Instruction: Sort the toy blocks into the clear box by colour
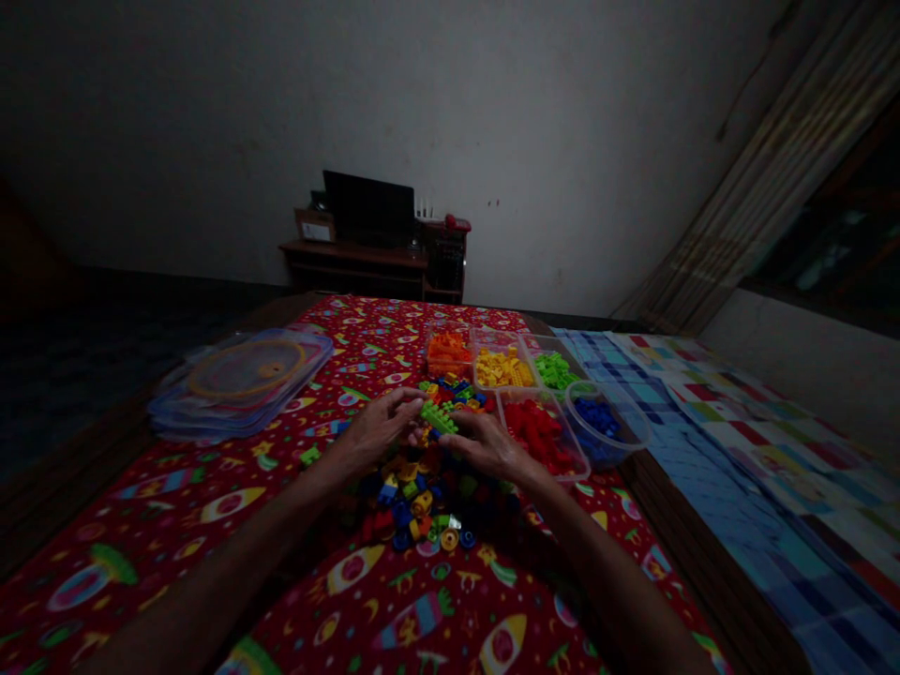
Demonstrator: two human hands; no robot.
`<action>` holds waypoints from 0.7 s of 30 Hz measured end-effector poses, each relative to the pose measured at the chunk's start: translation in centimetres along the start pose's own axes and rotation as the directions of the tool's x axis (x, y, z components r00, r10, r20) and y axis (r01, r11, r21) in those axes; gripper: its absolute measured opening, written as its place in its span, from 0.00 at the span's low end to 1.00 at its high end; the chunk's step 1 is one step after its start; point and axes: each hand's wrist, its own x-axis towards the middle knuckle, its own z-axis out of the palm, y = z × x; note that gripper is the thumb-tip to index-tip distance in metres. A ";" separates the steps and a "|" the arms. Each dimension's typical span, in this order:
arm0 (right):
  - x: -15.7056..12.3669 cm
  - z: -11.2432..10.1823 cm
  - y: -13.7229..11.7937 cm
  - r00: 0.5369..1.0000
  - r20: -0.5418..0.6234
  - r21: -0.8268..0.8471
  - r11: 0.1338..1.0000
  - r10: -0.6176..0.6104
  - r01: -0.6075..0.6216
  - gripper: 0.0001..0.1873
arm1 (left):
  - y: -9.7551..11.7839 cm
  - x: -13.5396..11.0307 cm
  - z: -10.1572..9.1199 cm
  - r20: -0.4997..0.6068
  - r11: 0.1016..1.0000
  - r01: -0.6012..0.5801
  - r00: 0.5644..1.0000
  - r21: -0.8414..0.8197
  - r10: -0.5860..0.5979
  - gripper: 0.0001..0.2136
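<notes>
My left hand [380, 427] and my right hand [485, 441] meet above a heap of mixed plastic bricks [422, 502] on a red patterned cloth [232, 525]. Both pinch a long green brick [439, 417] between their fingertips, left hand at its left end, right hand at its right end. Beyond the hands stand clear tubs sorted by colour: orange bricks [448, 352], yellow bricks [502, 367], green bricks [555, 369], red bricks [540, 433] and a round tub of blue bricks [599, 418].
A stack of clear lids [243, 380] lies at the left of the cloth. A single green brick [309, 456] sits apart. A checked blue cloth [738, 469] covers the right side. A low dark desk with a screen [372, 234] stands against the far wall.
</notes>
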 end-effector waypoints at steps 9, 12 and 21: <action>-0.3 1.0 -0.6 0.995 -0.096 -0.094 0.996 -0.017 0.008 0.11 | -1.0 0.0 1.6 -0.002 0.997 -0.060 0.998 -0.046 0.060 0.20; -0.2 1.3 -0.7 0.993 -0.120 -0.022 1.000 0.000 -0.003 0.11 | -1.4 0.1 1.6 -0.017 0.996 -0.076 0.997 -0.051 0.075 0.23; -0.1 -3.0 0.6 0.915 -0.400 -0.117 0.987 0.056 -0.112 0.17 | -1.5 0.3 -0.6 0.004 0.800 -0.282 0.944 0.530 0.330 0.18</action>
